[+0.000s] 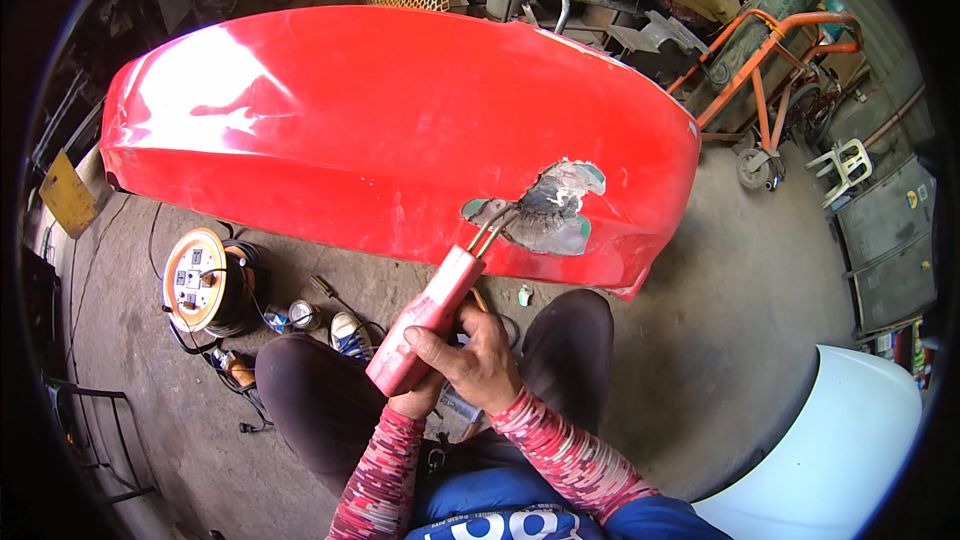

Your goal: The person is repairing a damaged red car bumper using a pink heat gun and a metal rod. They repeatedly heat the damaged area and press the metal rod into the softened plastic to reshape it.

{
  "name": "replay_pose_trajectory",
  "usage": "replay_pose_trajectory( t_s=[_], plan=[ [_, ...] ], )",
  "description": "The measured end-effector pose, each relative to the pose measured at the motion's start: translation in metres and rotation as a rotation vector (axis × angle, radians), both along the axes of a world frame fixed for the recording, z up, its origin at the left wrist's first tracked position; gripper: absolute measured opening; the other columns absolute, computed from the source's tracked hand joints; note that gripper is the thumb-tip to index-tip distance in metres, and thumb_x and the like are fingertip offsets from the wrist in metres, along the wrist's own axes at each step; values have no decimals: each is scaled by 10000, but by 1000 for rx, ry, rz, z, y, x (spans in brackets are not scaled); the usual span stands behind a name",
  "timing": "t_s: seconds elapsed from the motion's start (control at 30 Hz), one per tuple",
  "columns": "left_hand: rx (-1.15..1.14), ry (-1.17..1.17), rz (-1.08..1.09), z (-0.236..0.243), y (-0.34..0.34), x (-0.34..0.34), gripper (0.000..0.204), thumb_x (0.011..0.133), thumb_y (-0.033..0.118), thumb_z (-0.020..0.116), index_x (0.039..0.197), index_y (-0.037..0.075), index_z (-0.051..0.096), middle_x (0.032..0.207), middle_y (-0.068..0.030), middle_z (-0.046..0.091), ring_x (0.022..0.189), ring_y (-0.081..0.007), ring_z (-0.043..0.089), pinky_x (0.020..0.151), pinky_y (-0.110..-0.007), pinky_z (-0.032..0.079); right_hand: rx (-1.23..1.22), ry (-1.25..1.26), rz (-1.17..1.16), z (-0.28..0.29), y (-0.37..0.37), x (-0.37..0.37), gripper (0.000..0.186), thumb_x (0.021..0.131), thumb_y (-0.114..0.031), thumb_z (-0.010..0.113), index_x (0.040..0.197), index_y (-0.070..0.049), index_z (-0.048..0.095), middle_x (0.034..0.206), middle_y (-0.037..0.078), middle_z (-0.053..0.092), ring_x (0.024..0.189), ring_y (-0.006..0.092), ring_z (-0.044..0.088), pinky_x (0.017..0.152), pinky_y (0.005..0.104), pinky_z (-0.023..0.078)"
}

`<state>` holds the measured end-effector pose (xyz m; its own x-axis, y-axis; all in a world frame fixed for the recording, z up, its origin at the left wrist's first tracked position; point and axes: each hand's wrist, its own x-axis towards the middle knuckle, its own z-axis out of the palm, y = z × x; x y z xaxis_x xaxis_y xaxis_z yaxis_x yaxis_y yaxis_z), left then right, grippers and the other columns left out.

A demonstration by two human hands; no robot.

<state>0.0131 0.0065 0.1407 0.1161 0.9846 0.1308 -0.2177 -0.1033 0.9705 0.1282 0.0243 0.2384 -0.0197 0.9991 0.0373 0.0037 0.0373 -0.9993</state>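
1. Head view, clock face centred on the red two-pronged tool [425,325]. My right hand [482,365] is clamped on its body, thumb laid over the near face. My left hand [418,400] lies beneath, towards 6 o'clock; its fingers are mostly hidden, so I cannot tell how firmly they close.

2. Head view, 1 to 2 o'clock. The prongs [497,230] reach the torn patch [555,205] of the red panel [400,110]; tip contact cannot be made out. Should they be hot, as their form suggests, dwelling on one spot could scorch or thin the ragged edge.

3. Same direction. My grip lies well behind the tip, so a small wrist roll could swing the prongs onto sound paint.

4. Head view, 3 o'clock. My right knee [572,325] stands near; a dropped tool could burn it.

5. Head view, 9 to 10 o'clock. The cord reel [195,280] has cables around it; a snagged lead could jerk my aim.
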Motion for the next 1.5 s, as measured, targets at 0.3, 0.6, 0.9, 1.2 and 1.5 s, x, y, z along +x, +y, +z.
replay_pose_trajectory(
  t_s=[0.3,0.6,0.9,1.2,1.5],
  plan=[
    [2,13,-7,0,3,-1,522,960,176,695,1427,62,493,1333,-100,558,1246,-225,541,1051,-377,447,33,-7,-29,-15,2,-2,467,847,-410,779,1035,9,689,941,147,717,884,258,703,804,369,539],
    [-19,24,-16,-10,0,-2,524,969,184,684,1437,60,482,1344,-104,550,1258,-228,533,1062,-378,438,31,5,-15,-18,2,-2,460,856,-406,770,1025,14,688,942,156,715,881,262,706,798,368,540],
    [-28,19,-27,-21,-3,-3,527,978,192,672,1447,58,471,1356,-109,542,1270,-231,525,1073,-379,430,2,51,-9,-15,1,-1,465,850,-407,778,1021,17,692,925,151,700,857,279,690,785,380,533],
    [-38,11,-38,-35,-3,-4,530,987,200,660,1456,57,460,1367,-113,533,1282,-234,517,1083,-380,421,-3,-12,8,-19,2,0,464,858,-403,772,1032,20,688,972,163,685,918,286,671,832,384,517],
    [-10,45,-20,-28,-5,-4,547,989,214,657,1468,56,445,1382,-119,524,1289,-238,513,1093,-380,413,7,46,20,-17,3,-1,446,864,-387,772,1031,17,686,957,165,684,902,288,676,817,387,516]
  ],
)
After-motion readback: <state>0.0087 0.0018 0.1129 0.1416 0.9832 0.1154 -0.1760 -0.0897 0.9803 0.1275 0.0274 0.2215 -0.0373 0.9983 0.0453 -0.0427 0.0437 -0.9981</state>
